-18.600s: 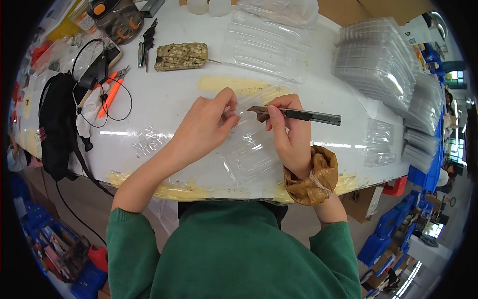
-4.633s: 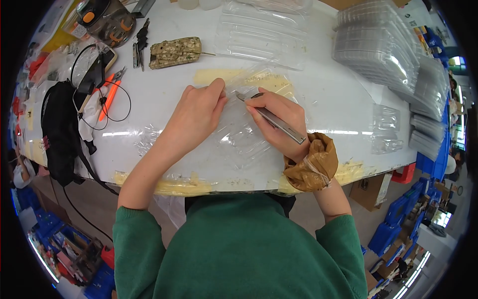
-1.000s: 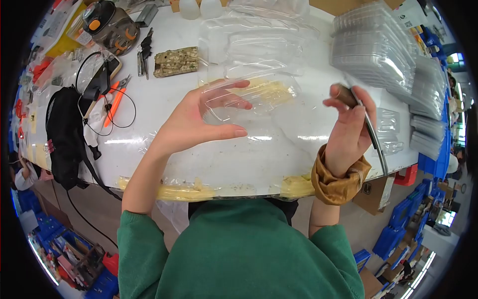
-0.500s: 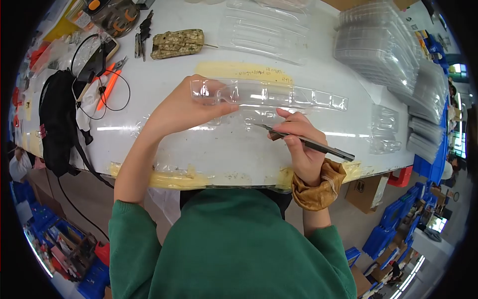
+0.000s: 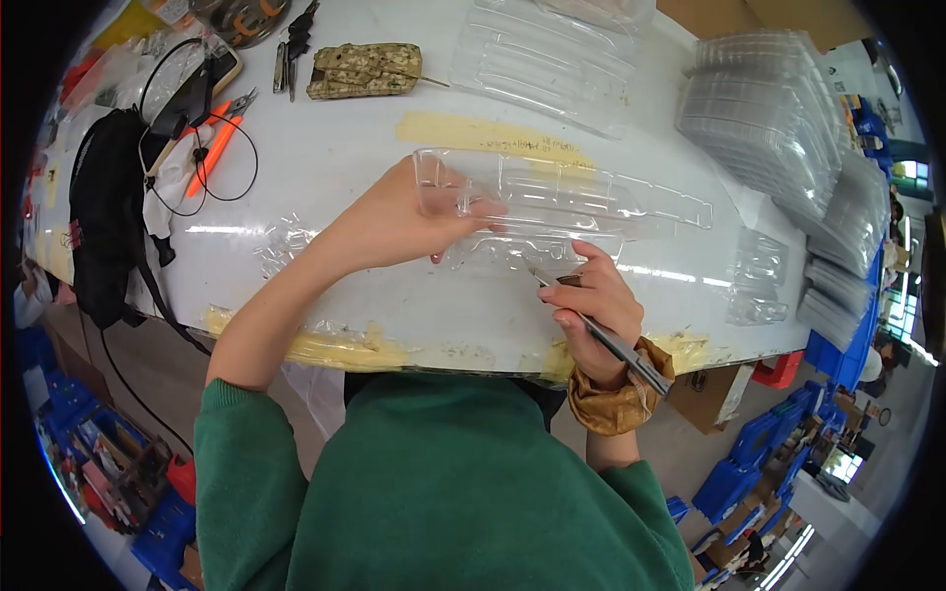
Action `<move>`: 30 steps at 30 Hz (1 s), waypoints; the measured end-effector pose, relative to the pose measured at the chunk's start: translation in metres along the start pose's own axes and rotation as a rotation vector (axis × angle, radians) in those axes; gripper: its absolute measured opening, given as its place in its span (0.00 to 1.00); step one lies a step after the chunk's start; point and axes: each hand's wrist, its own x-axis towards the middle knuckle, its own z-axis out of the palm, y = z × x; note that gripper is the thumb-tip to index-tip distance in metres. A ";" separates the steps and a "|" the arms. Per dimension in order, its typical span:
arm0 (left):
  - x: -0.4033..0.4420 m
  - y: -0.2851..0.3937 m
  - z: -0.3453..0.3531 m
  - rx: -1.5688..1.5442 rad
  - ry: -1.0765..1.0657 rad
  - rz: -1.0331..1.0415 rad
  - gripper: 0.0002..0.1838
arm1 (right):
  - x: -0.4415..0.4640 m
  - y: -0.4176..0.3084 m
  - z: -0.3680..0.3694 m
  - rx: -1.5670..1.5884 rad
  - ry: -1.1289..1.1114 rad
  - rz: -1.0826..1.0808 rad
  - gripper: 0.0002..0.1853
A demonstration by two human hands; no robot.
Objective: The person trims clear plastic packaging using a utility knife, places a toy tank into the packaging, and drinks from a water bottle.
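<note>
My left hand (image 5: 424, 215) grips the left end of a clear plastic blister tray (image 5: 581, 202), held up over the white table with its long side running left to right. In my right hand (image 5: 596, 305) is a slim metal craft knife (image 5: 626, 353), pinched like a pen. The knife's tip points up and left, close to the tray's near edge; whether blade and plastic touch I cannot tell. Small clear plastic scraps (image 5: 286, 246) lie on the table left of the tray, by my left forearm.
At the back lie a camouflage model tank (image 5: 363, 71), keys (image 5: 294, 49) and a clear tray (image 5: 542, 69). Orange-handled nippers (image 5: 217, 153) and a black pouch (image 5: 106, 217) are at left. Stacked clear trays (image 5: 754, 118) rise at right, with more clear pieces (image 5: 761, 276) nearer. Yellow tape (image 5: 345, 347) lines the front edge.
The tray has shifted slightly right and turned more toward the camera, with my left hand still on it. My right hand has lowered a little, and the knife now slants more steeply.
</note>
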 end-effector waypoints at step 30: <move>0.006 -0.019 0.006 -0.307 -0.097 0.055 0.10 | 0.009 -0.011 0.009 0.345 0.380 0.282 0.11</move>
